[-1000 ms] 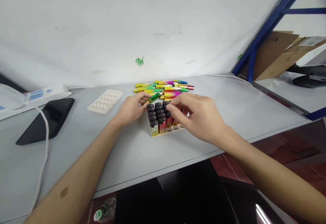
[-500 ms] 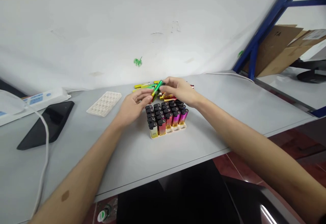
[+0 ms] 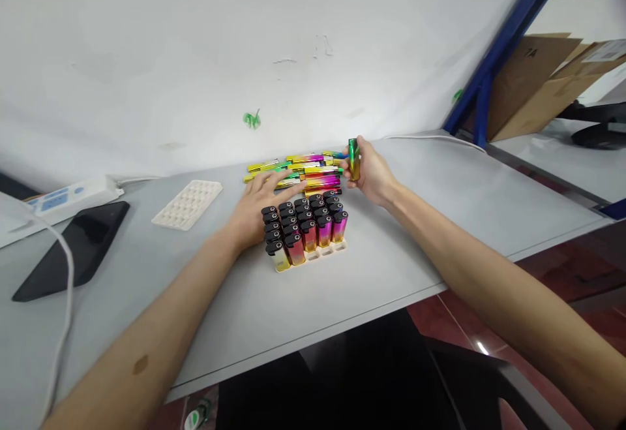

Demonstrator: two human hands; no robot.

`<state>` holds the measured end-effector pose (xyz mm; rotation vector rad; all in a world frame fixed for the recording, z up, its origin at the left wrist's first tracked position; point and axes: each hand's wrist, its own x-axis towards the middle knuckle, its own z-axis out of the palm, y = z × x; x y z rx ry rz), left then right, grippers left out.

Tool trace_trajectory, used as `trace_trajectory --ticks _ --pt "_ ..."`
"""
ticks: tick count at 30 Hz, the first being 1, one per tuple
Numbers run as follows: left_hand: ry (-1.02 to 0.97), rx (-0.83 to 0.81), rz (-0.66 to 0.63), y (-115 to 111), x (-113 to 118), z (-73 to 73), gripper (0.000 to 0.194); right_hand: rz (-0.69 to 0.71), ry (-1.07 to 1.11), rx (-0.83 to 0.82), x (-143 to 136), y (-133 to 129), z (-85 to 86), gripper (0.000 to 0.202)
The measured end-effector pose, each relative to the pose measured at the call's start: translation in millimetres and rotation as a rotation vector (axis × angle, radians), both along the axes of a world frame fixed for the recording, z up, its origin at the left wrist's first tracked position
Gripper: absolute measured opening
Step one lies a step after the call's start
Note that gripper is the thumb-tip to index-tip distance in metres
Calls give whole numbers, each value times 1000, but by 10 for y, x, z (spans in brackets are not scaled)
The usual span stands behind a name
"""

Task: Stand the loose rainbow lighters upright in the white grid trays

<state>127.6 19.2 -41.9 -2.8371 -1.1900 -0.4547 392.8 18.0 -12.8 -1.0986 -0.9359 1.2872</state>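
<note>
My right hand (image 3: 372,172) grips a shiny green-and-gold lighter (image 3: 353,159), held upright just right of a loose pile of metallic coloured lighter sleeves or lighters (image 3: 308,168) lying by the wall. Fingers spread, my left hand (image 3: 257,208) reaches over the left side of that pile and holds nothing that I can see. Directly in front of it, black-topped lighters (image 3: 309,234) stand in rows in a cream holder tray (image 3: 317,256). A few slots along the tray's front right edge are bare.
A second cream slotted tray (image 3: 188,205) lies to the left. Beyond it are a black phone (image 3: 73,247), a white power strip (image 3: 59,205) and a white cable (image 3: 68,286). Blue rack posts (image 3: 484,100) and cardboard boxes (image 3: 538,91) stand at the right.
Both hands held the green-and-gold lighter together before. Now my left hand has let go and spread over the pile, while my right hand has moved right with the lighter.
</note>
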Motion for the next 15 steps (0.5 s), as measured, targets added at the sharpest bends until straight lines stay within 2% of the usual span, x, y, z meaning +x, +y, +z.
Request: trace_trajectory --ticks 4,8,11,15 --pt "50 -27 -49 46 -5 4 46 53 5 -15 -80 -13 -47 41" --pt "23 16 -54 35 -29 -3 38 122 -30 24 -99 -36 -103 57" --pt "20 44 -41 -10 -33 16 33 91 -79 8 -110 -60 -117 61" --pt "2 41 -27 -78 -38 73 20 70 -91 -9 -131 -107 -102 54"
